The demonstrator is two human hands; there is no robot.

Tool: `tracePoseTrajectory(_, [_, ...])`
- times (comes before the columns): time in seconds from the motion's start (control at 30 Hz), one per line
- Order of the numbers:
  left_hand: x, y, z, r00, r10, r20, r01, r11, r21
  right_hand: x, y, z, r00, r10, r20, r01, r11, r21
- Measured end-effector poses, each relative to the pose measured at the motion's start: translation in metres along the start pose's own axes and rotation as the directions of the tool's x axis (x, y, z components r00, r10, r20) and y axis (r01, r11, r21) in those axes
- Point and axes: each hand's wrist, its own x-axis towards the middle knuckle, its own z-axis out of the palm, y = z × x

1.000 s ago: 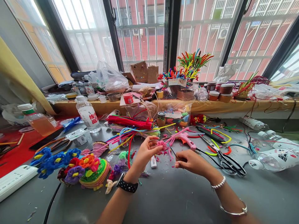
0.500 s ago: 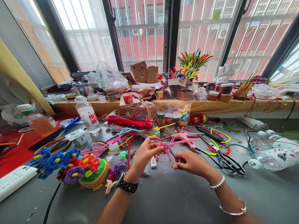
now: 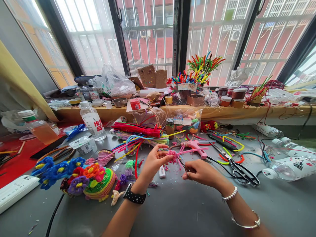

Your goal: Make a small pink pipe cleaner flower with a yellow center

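Between the thumb and fingers of my left hand [image 3: 158, 159] is a pink pipe-cleaner flower [image 3: 171, 153]; a long pink stem sticks out of it to the right. My right hand [image 3: 199, 171] is closed around a small pair of scissors [image 3: 184, 165], whose blades point up and left at the flower's underside. Fingers partly cover the scissors' handles. Pink fluff and clippings lie on the grey table [image 3: 172, 210] beneath both hands. Just behind the flower rests a pink glue gun [image 3: 196, 146].
Larger black-handled scissors [image 3: 243, 171] lie at the right, near plastic bottles [image 3: 291, 168]. Left of my hands are finished fuzzy flowers [image 3: 61, 169] and a green fuzzy piece [image 3: 101, 184]. A bundle of red pipe cleaners [image 3: 138, 128] lies behind. A white power strip [image 3: 18, 191] sits far left.
The scissors and my right hand have shifted very slightly. My left hand still holds the pink flower in nearly the same place.
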Motion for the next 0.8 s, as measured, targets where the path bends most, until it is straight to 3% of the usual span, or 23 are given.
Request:
tracePoseTrajectory(0.23, [0.000, -0.001, 0.000, 1.000, 0.005, -0.006, -0.005, 1.000, 0.011, 0.001, 0.001, 0.001, 1.000, -0.025, -0.004, 0.025, 0.999, 0.025])
tracePoseTrajectory(0.47, [0.000, 0.000, 0.001, 1.000, 0.010, 0.004, -0.010, 1.000, 0.018, 0.004, 0.008, 0.006, 0.992, -0.093, 0.091, 0.080, 0.988, 0.134])
tracePoseTrajectory(0.8, [0.001, -0.002, -0.001, 1.000, 0.019, 0.000, -0.019, 0.999, 0.033, 0.003, 0.010, 0.006, 0.996, -0.076, 0.041, 0.072, 0.992, 0.105])
